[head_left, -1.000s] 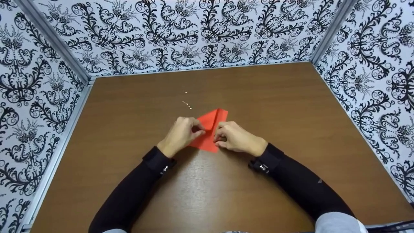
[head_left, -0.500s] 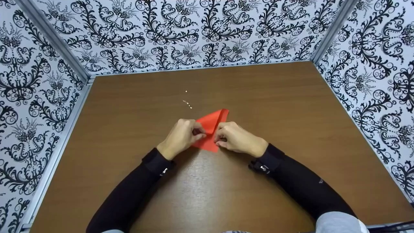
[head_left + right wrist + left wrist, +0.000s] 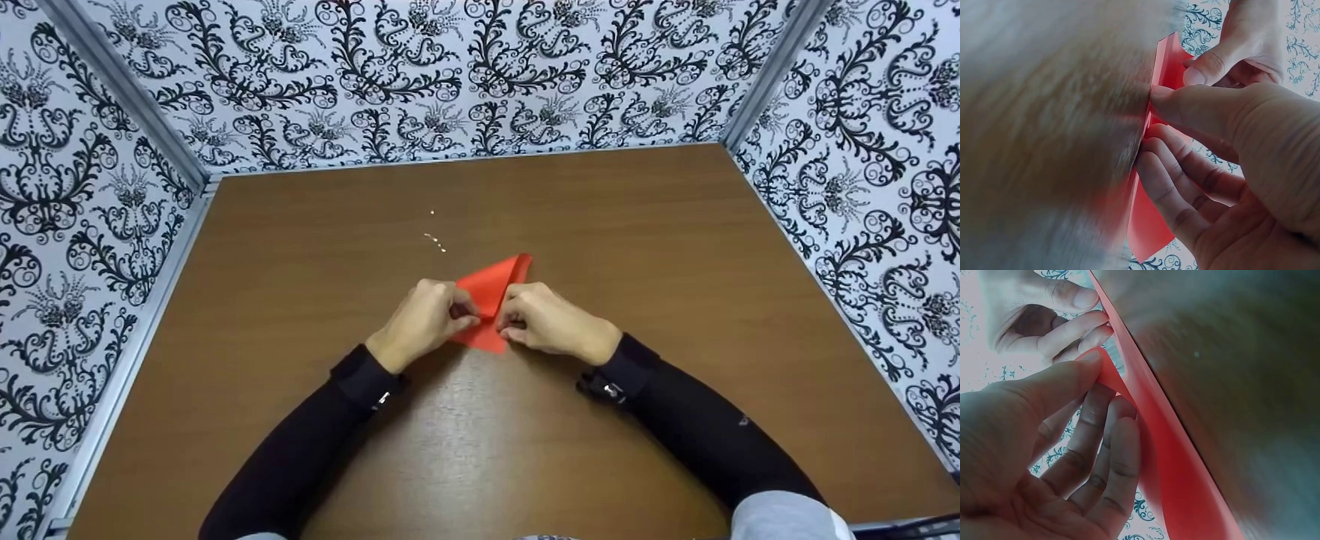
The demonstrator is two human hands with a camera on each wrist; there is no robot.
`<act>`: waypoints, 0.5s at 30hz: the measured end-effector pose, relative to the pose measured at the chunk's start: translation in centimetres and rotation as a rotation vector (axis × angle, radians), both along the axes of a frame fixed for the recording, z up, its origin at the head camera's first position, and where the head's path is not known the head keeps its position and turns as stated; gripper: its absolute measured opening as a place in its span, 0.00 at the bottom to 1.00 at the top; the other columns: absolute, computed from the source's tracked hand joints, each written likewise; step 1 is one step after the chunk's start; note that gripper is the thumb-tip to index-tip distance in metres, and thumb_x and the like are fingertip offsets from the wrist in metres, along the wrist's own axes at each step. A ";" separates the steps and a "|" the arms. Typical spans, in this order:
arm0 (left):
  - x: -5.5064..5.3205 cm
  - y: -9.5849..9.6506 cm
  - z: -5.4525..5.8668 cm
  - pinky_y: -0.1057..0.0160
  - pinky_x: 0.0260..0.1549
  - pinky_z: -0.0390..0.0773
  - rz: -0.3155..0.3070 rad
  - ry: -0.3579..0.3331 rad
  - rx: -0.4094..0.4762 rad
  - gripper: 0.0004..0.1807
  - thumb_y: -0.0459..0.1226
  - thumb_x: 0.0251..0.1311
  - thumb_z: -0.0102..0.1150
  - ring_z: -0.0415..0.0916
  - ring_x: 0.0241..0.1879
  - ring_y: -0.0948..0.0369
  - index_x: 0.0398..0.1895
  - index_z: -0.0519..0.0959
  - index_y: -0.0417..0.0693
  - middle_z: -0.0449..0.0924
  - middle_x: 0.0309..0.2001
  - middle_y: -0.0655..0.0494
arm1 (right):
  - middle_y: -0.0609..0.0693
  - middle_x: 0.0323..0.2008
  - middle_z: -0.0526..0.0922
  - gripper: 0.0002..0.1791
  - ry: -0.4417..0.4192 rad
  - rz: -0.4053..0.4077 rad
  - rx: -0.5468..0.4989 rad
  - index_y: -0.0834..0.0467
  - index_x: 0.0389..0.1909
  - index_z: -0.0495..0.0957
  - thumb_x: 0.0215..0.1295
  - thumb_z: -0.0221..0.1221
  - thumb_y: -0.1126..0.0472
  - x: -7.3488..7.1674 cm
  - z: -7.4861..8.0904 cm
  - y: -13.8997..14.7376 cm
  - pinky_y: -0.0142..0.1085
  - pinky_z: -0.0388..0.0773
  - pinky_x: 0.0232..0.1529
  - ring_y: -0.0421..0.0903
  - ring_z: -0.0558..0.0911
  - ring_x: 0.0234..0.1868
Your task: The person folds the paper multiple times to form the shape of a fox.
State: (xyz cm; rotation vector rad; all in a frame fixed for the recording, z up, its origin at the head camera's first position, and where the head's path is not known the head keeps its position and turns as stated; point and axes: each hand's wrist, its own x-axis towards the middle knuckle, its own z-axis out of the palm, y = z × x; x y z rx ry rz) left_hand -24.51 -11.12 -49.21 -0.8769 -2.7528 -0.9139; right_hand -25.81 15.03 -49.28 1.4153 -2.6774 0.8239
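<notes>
A red sheet of paper (image 3: 487, 289) lies on the table, creased lengthwise, its left part lifted into a curved flap. My left hand (image 3: 427, 319) pinches the flap's edge between thumb and fingertips; the left wrist view shows the raised paper (image 3: 1112, 374) at that thumb. My right hand (image 3: 551, 319) holds the sheet down near its right edge with bent fingers. In the right wrist view, the right thumb and fingertips (image 3: 1154, 163) meet the paper (image 3: 1148, 219) low against the tabletop. The hands partly hide the sheet in the head view.
Small bright specks (image 3: 435, 240), perhaps light reflections, show on the brown wooden table (image 3: 315, 217) beyond the left hand. Patterned black-and-white panels (image 3: 480, 82) with grey metal corner posts (image 3: 772, 75) enclose the table at the back and sides.
My left hand has drawn the flap slightly toward me and to the right, so it curls further over the sheet. The right hand stays almost still.
</notes>
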 end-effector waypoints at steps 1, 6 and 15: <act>0.0 0.0 0.0 0.62 0.35 0.89 -0.002 -0.003 -0.006 0.03 0.34 0.67 0.85 0.88 0.33 0.62 0.39 0.97 0.49 0.96 0.37 0.54 | 0.54 0.41 0.91 0.02 -0.001 0.000 0.000 0.60 0.40 0.95 0.72 0.77 0.70 0.0 0.0 0.0 0.42 0.92 0.47 0.49 0.91 0.43; 0.0 -0.1 -0.1 0.64 0.35 0.86 -0.011 -0.016 -0.032 0.03 0.35 0.68 0.85 0.85 0.32 0.65 0.39 0.97 0.52 0.96 0.37 0.58 | 0.54 0.41 0.90 0.03 -0.006 -0.003 0.013 0.59 0.40 0.95 0.73 0.76 0.69 -0.1 0.0 -0.1 0.41 0.92 0.47 0.48 0.90 0.43; 0.3 0.1 0.0 0.67 0.34 0.82 -0.034 -0.056 -0.047 0.03 0.34 0.68 0.85 0.82 0.31 0.67 0.39 0.98 0.52 0.94 0.34 0.59 | 0.54 0.41 0.89 0.02 0.005 -0.003 0.013 0.59 0.39 0.95 0.72 0.78 0.69 -0.2 -0.2 0.0 0.39 0.92 0.45 0.48 0.90 0.42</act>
